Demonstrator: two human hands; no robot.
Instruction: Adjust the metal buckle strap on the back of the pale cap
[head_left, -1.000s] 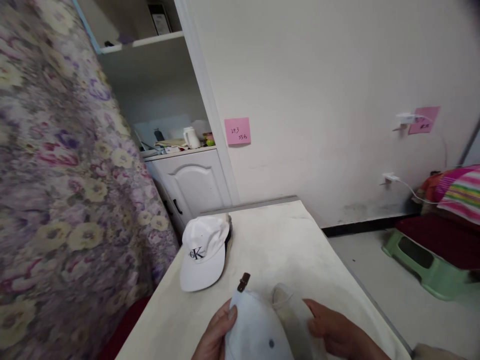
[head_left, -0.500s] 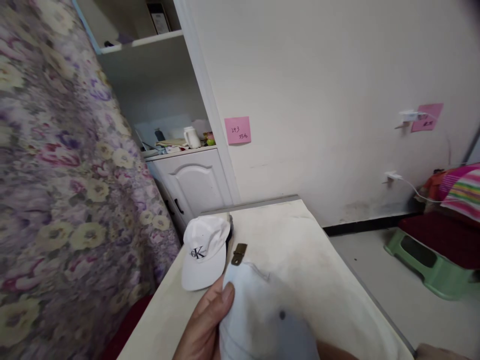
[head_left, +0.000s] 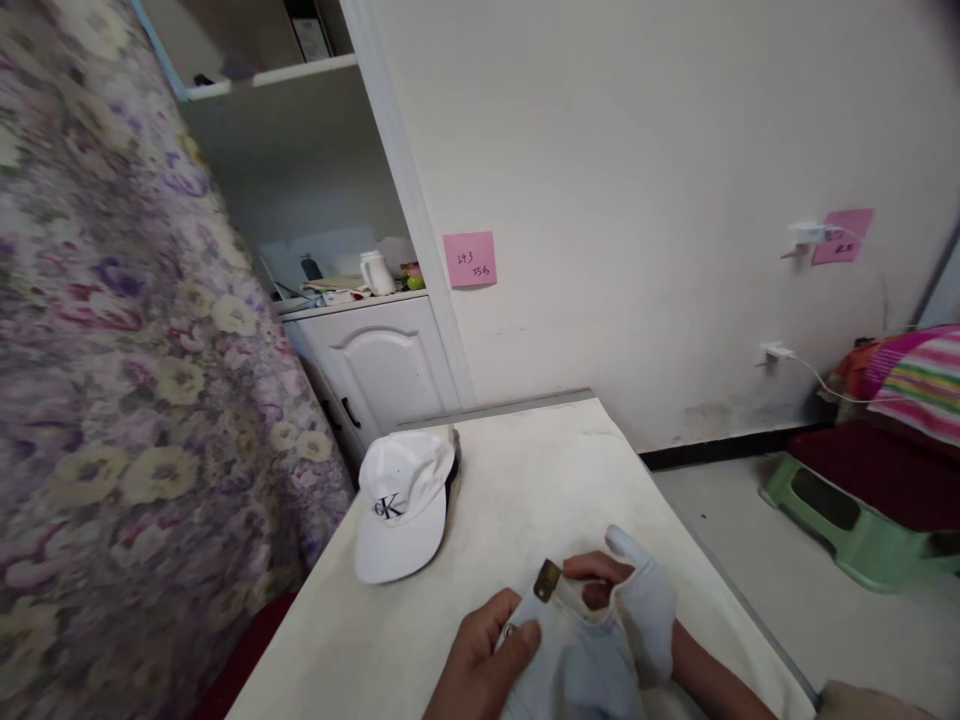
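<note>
A pale blue-white cap (head_left: 592,660) lies at the near edge of the white table (head_left: 525,480), held by both hands. My left hand (head_left: 484,660) grips its left side with the thumb pressed on the fabric. My right hand (head_left: 600,585) is partly tucked under the cap's back, its fingers pinching the strap beside a small brass buckle (head_left: 547,578). A white cap with a black logo (head_left: 401,500) rests further back on the table's left side, away from both hands.
A floral curtain (head_left: 112,350) hangs along the left. Behind the table stands a white cabinet (head_left: 375,360) with a mug and clutter. A pink note (head_left: 469,259) is stuck on the wall. A green stool (head_left: 847,520) and striped bedding (head_left: 915,385) sit at right.
The cap has been turned and drawn back toward me; its buckle moved from near the white logo cap to between my hands, and my right hand now pinches the strap.
</note>
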